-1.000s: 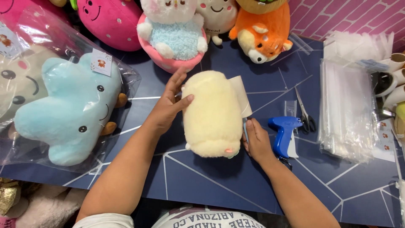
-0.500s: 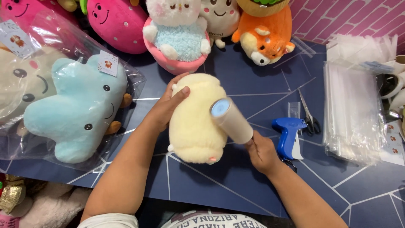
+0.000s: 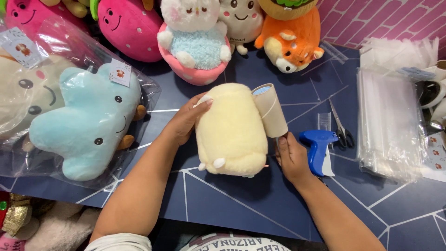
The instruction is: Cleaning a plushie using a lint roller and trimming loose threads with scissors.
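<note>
A pale yellow plush toy (image 3: 231, 130) lies in the middle of the dark blue table (image 3: 232, 209). My left hand (image 3: 186, 121) rests on its left side, fingers curled over the upper edge. My right hand (image 3: 291, 157) grips the handle of a lint roller (image 3: 270, 109), whose beige roll presses against the plush's upper right side. A blue tagging gun (image 3: 318, 148) lies just right of my right hand.
A light blue plush in a clear bag (image 3: 83, 125) lies at the left. Several plush toys line the back edge, among them a pink cup one (image 3: 195, 46) and an orange fox (image 3: 290, 44). Scissors (image 3: 340, 125) and a stack of clear bags (image 3: 388, 121) sit at the right.
My right hand has brought the lint roller up onto the plush and moved it toward the upper right. The plush has been turned slightly under my left hand.
</note>
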